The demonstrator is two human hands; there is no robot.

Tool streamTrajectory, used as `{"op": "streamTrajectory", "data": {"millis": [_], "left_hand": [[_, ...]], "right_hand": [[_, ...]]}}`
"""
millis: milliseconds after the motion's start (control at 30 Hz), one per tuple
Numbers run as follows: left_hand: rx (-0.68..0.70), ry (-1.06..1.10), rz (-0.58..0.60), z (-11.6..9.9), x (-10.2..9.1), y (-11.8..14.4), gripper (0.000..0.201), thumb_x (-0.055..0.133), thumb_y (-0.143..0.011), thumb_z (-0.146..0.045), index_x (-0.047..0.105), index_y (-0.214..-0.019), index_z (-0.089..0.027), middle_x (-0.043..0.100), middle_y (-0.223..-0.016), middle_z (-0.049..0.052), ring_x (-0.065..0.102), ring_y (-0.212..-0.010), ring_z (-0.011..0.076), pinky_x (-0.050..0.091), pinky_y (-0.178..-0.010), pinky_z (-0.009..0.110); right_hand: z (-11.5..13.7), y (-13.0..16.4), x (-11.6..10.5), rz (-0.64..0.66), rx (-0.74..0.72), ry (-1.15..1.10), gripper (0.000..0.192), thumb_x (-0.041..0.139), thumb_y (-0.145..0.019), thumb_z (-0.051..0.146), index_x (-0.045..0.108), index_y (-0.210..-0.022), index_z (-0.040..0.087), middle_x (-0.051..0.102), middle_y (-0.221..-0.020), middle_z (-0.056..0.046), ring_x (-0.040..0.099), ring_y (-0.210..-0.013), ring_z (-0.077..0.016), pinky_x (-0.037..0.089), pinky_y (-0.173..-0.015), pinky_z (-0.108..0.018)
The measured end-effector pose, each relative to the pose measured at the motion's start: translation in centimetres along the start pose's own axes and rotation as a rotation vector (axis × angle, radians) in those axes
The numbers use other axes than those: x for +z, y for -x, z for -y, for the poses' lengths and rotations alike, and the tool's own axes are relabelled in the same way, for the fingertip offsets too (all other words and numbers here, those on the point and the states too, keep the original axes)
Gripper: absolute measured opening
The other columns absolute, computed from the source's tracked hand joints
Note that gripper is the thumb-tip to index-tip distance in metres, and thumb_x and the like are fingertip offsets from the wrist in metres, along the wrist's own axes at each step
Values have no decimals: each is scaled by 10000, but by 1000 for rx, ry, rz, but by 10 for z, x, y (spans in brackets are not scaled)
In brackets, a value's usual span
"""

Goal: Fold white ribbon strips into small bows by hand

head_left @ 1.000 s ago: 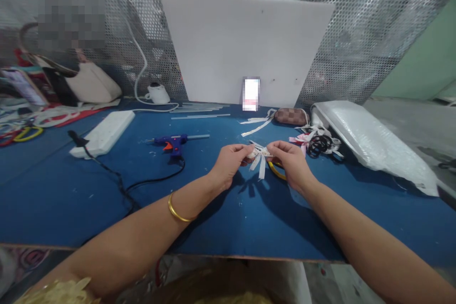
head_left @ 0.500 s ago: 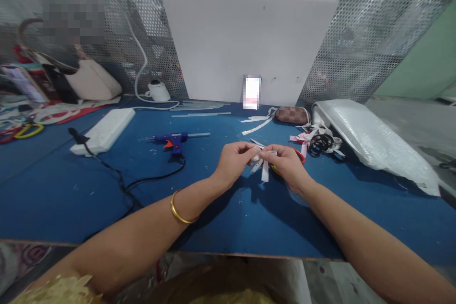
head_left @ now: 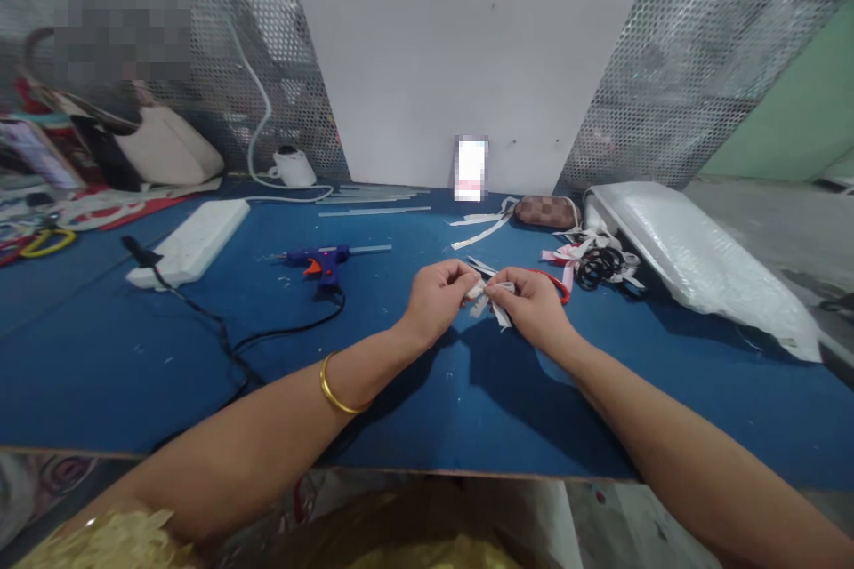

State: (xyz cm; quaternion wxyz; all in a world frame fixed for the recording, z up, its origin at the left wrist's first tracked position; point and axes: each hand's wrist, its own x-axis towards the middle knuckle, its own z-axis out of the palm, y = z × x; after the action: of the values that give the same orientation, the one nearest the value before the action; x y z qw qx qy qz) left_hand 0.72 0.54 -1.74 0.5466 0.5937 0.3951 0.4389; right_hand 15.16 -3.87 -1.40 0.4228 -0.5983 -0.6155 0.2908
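Ribbon bow (head_left: 489, 295) pinched between both hands, left hand (head_left: 435, 300) and right hand (head_left: 532, 307) equally near, right of the glue gun (head_left: 321, 261), strips drooping tableward.

- A blurred patch (head_left: 123, 27) covers something at the far left.
- Another blurred patch (head_left: 471, 169) hides the small card against the white board (head_left: 460, 71).
- The ribbon piece (head_left: 490, 298) is mostly buried between pinching fingers.
- The scissors (head_left: 553, 283) peek from behind the right hand (head_left: 530, 309).
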Motion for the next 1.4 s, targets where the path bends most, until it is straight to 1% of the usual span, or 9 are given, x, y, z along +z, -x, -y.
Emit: {"op": "streamTrajectory", "data": {"millis": [133, 267, 433, 633, 733, 967, 1067, 1200, 1400], "left_hand": [[-70, 47, 28, 3, -1, -1, 160, 642, -661, -292, 608, -610, -145, 541, -534, -18, 432, -491, 76, 334, -488, 204], [-188, 92, 60, 8, -4, -5, 216, 660, -665, -361, 624, -657, -148, 547, -569, -10, 439, -497, 74, 327, -486, 200], [-156, 127, 144, 5, -6, -7, 353, 593, -729, -492, 657, -763, -147, 599, -665, 31, 475, -543, 89, 347, -508, 210], [-91, 64, 9, 3, -7, -6, 228, 665, -683, -378, 667, -730, -155, 611, -648, 11, 478, -548, 87, 359, -538, 219], [-100, 78, -19, 3, -8, -7, 217, 659, -687, -372, 670, -728, -159, 608, -641, 5, 473, -537, 83, 358, -538, 223], [-134, 104, -13, 3, -7, -7, 279, 666, -668, -431, 662, -711, -155, 620, -661, 19, 488, -544, 87, 359, -530, 223], [-152, 124, 67, 3, -5, -4, 355, 645, -677, -501, 656, -719, -149, 623, -689, 33, 507, -575, 97, 348, -512, 214], [-192, 97, 176, 4, -2, 0, 338, 706, -628, -461, 665, -702, -134, 608, -628, 28, 491, -540, 95, 354, -513, 217], [-205, 121, 106, 6, 0, 1, 283, 718, -624, -402, 666, -669, -128, 621, -612, 33, 502, -536, 99, 378, -538, 227]], "right_hand": [[3, 3, 0, 35, -44, 32, 153, 540, -755, 302, 598, -718, 166, 569, -548, 7, 448, -467, -103, 314, -445, -215], [0, -2, -1, 55, 28, -86, 173, 555, -729, 321, 619, -717, 160, 566, -539, 13, 439, -457, -98, 314, -450, -220], [-8, -9, -3, 35, 106, -270, 234, 587, -717, 373, 642, -735, 146, 568, -553, 7, 431, -466, -94, 308, -456, -227], [-2, -10, -6, 85, 103, -387, 245, 632, -714, 410, 647, -727, 165, 615, -634, -10, 530, -585, -124, 401, -568, -245], [1, -11, -10, 40, 167, -448, 270, 658, -689, 437, 650, -742, 173, 649, -710, -22, 578, -642, -139, 430, -608, -254], [2, -13, -12, -36, 219, -419, 215, 706, -640, 357, 632, -683, 160, 588, -592, 16, 530, -553, -105, 425, -595, -250], [1, -13, -11, -34, 185, -400, 201, 685, -659, 348, 619, -671, 159, 570, -577, 24, 514, -544, -101, 407, -572, -242], [-1, -12, -9, 26, 138, -362, 200, 670, -675, 356, 618, -678, 163, 571, -577, 22, 510, -547, -105, 394, -559, -240], [-5, -13, -7, 45, 113, -356, 199, 659, -690, 365, 616, -715, 173, 587, -602, 14, 500, -554, -107, 377, -545, -238]]}}
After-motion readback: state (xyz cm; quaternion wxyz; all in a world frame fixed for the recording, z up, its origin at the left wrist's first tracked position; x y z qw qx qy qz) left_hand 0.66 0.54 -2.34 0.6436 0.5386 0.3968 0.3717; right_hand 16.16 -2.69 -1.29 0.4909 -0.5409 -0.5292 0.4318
